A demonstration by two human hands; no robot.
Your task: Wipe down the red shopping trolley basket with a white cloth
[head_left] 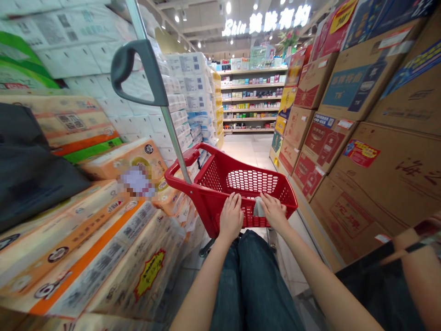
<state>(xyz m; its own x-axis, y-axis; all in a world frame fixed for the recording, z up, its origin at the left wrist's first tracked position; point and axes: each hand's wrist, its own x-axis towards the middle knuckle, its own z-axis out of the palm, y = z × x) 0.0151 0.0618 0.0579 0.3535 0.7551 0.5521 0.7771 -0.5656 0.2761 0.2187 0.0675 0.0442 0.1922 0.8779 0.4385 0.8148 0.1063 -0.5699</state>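
The hands are apart. The left hand [231, 215] lies over the near rim of the red perforated plastic shopping basket [248, 203], its grip not discernible; the right hand [274, 209], toward that rim's right corner, pinches a thin pale-grey cloth [258, 208]. Apparent step: wiping the rim. The next move probably calls for a steadied basket and light pressure.

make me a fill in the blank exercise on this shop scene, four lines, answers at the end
1. The small pale cloth or tissue is in the person's ____ hand.
2. The person's left hand touches a perforated plastic shopping basket coloured ____.
3. The orange-and-cream plastic-wrapped packs lie on the ____ side of the picture.
4. The glowing sign letters above the far shelves are coloured ____.

Missing words: right; red; left; white.
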